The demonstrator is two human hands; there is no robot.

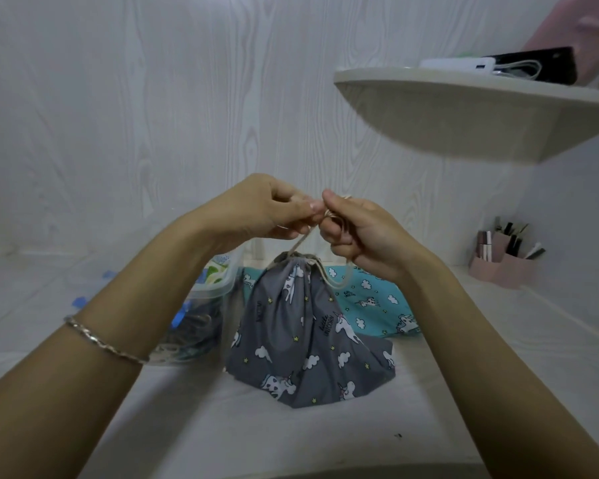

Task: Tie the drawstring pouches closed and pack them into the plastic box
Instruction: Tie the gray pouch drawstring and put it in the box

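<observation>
Beneath corner shelf [481, 112], white tabletop [291, 437], grey pouch [301, 333]

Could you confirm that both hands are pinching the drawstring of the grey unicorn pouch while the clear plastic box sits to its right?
Not quite. The head view shows the clear plastic box to the left of the grey unicorn pouch; it is a teal pouch that lies to the right. The rest holds: the left hand and the right hand both pinch the drawstring.
</observation>
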